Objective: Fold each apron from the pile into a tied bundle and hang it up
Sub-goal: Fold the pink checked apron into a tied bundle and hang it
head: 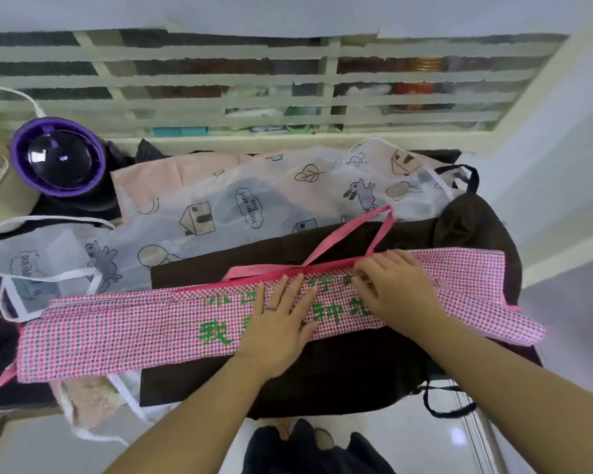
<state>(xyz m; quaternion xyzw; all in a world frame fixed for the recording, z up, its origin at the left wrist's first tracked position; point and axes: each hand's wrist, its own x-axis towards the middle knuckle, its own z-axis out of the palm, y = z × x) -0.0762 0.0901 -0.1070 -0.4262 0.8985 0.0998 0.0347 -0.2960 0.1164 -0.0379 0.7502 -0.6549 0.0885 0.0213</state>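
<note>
Head: left hand (281, 323) flat on pink apron (124, 333), right hand (397, 285) pinching it.

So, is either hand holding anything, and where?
The right hand pinches the pink apron near its top edge; the left hand only presses flat on it.

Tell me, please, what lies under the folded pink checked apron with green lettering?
Beneath the pink checked apron a dark brown cloth apron shows along both long edges. Its middle, and whatever lies lower, is covered.
</note>
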